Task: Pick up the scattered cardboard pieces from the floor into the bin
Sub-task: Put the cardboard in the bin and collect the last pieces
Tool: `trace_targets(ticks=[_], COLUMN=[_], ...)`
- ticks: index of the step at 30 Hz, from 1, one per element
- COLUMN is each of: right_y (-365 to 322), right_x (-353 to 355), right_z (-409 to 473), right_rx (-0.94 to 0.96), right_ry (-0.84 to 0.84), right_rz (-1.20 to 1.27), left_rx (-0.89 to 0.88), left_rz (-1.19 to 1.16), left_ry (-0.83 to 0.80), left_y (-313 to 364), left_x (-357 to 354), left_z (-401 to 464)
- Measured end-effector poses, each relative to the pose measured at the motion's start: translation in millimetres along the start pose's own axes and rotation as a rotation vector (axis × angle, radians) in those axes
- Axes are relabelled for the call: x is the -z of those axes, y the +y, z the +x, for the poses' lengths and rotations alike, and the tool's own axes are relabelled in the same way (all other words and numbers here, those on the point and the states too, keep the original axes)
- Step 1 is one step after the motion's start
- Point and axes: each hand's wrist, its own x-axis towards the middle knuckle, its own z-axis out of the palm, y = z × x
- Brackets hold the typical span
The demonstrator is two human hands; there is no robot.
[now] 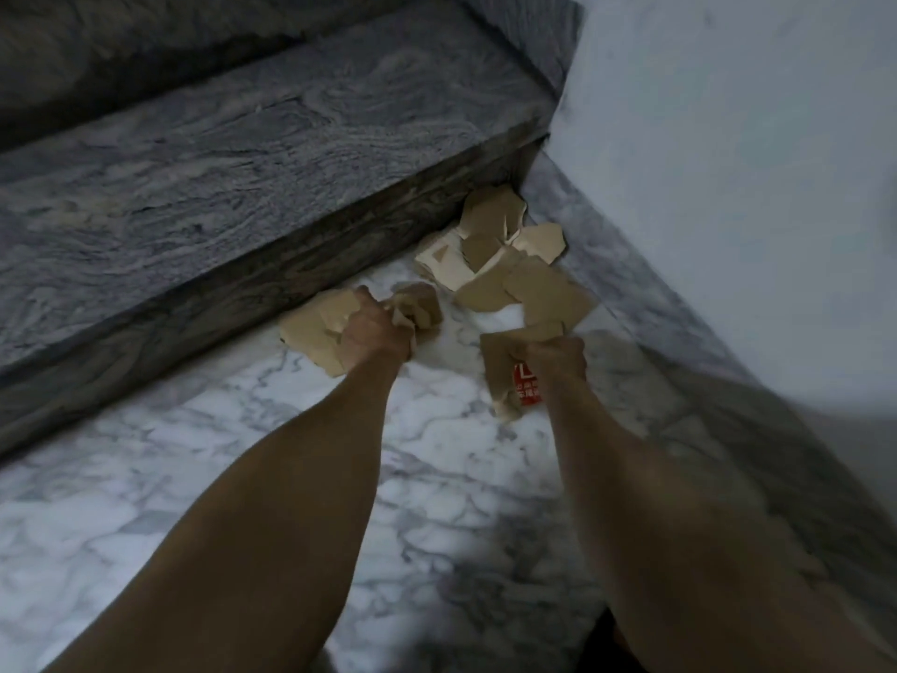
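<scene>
White marble floor with grey veins (204,502) runs up to a dark grey stone step (242,196) along the far side and a pale wall with a grey stone skirting (728,187) on the right, so everything is boxed into that corner. Torn brown cardboard pieces (505,255) are heaped right in the corner, touching the step's riser. Both hands are down on the floor: the left hand (373,327) is curled around a crumpled brown cardboard scrap (420,306), with a flat tan piece (315,337) lying under it against the step. The right hand (556,357) grips a brown cardboard piece with a red printed label (505,366); the white writing on it is too blurry to read. Plenty of open marble sits between the forearms and nearer the camera.
</scene>
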Motion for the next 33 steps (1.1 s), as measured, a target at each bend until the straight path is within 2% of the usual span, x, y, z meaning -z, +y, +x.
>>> trace_targets(ticks=[4, 9, 13, 17, 20, 24, 27, 30, 33], right_y=[3, -4, -8, 1, -5, -11, -14, -14, -12], right_x=[-4, -11, -15, -16, -4, 24, 49, 63, 65], right_z=[5, 8, 13, 30, 18, 11, 8, 11, 17], right_rx=[0.013, -0.014, -0.032, -0.012, -0.077, -0.155, -0.17, -0.153, -0.073], right_ry=[0.011, 0.031, 0.02, -0.03, -0.124, -0.326, -0.42, -0.457, -0.442], right_rz=[0.004, -0.037, -0.058, -0.036, 0.06, -0.021, -0.166, -0.284, -0.445], left_rx=[0.094, 0.251, 0.456, 0.49, 0.428, 0.359, 0.277, 0.158, -0.027], left_rz=[0.17, 0.3, 0.134, -0.065, -0.259, -0.833, -1.086, -0.965, -0.58], left_ry=[0.109, 0.062, 0.072, 0.078, 0.011, -0.034, -0.324, -0.585, -0.645], left_y=[-21, -51, -45, -37, -52, -68, -77, -76, -47], left_x=[10, 13, 16, 21, 18, 25, 39, 58, 62], left_z=[13, 17, 25, 37, 53, 49, 40, 40, 40])
